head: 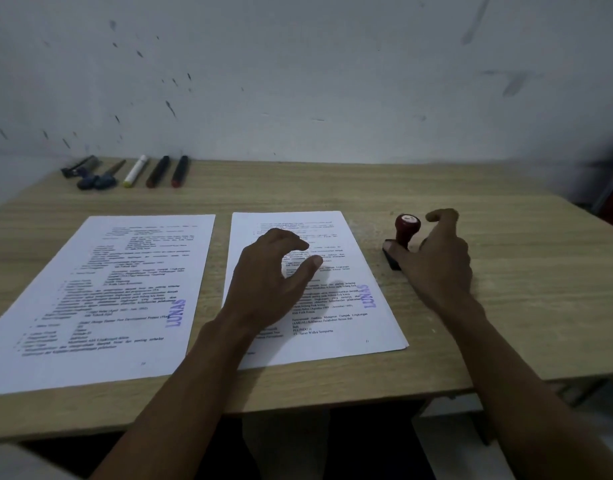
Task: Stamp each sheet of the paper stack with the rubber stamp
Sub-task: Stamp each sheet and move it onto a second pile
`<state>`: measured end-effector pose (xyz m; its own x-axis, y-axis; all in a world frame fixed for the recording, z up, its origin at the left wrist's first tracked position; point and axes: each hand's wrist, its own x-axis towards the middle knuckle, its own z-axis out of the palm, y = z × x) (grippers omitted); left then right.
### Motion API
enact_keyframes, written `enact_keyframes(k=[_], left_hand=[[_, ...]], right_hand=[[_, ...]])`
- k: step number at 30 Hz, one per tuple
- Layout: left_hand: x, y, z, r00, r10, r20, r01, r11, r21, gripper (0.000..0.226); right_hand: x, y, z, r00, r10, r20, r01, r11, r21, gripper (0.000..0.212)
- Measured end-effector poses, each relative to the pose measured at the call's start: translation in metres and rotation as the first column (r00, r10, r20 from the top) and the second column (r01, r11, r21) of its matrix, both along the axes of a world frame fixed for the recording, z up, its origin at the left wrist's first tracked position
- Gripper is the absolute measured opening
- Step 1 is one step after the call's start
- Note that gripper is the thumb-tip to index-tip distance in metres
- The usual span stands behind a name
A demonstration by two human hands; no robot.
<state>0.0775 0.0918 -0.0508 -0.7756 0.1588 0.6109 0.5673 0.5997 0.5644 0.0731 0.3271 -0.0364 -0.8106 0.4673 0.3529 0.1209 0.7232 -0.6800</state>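
Two lots of printed paper lie side by side on the wooden table (333,188). The left sheet (100,306) bears a purple "LUNAS" mark near its right edge. The right stack (336,327) carries the same mark on its top sheet. My left hand (270,275) hovers over the right stack, its fingers loosely curled and holding nothing. The rubber stamp (406,228), with a dark red knob and black base, stands upright on the table just right of the stack. My right hand (440,265) is beside it, thumb against the base, index finger curled apart from the knob.
Several markers and pens (135,171) lie in a row at the back left, close to the scuffed white wall. The table's front edge runs just below the papers. Bare wood lies to the right of the stamp.
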Motion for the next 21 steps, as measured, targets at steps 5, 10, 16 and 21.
enact_keyframes(k=[5, 10, 16, 21], left_hand=[[0.003, -0.009, 0.009, 0.910, 0.380, 0.166, -0.368, 0.925, -0.099, 0.040], [0.009, -0.020, 0.013, 0.641, 0.663, 0.386, -0.458, 0.734, -0.501, 0.043], [0.009, -0.020, 0.014, 0.635, 0.642, 0.429, -0.468, 0.762, -0.447, 0.052], [0.004, -0.023, 0.019, 0.661, 0.580, 0.475, -0.593, 0.793, -0.143, 0.031]], right_hand=[[0.032, -0.007, -0.011, 1.000, 0.014, 0.005, -0.014, 1.000, 0.004, 0.045], [0.049, -0.023, -0.019, 0.972, 0.194, 0.133, -0.208, 0.972, 0.105, 0.033], [0.053, -0.035, -0.026, 0.960, 0.210, 0.184, -0.243, 0.953, 0.182, 0.045], [0.055, -0.036, -0.027, 0.966, 0.216, 0.144, -0.239, 0.956, 0.170, 0.044]])
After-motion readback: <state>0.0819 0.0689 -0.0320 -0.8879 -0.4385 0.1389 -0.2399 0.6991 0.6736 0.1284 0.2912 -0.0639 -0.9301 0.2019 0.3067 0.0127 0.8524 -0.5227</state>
